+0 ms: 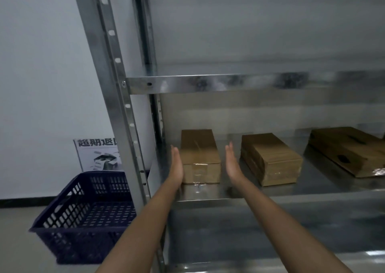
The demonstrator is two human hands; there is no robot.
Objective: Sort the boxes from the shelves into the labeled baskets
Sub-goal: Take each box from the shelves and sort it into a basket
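Observation:
Three brown cardboard boxes lie on a metal shelf (312,193). The leftmost box (199,154) is long and taped at its near end. My left hand (176,164) is flat with straight fingers against that box's left side. My right hand (232,162) is flat too, a small gap to the right of the same box. A second box (270,158) lies to the right of my right hand. At the right edge of the view, partly cut off, sits the third box (350,149). A dark blue slotted basket (83,214) stands on the floor left of the shelf unit.
A printed sign (98,154) leans on the white wall behind the basket. The shelf unit's steel upright (123,110) stands between basket and boxes. An upper shelf rail (229,83) runs above the boxes, and a lower shelf shows below.

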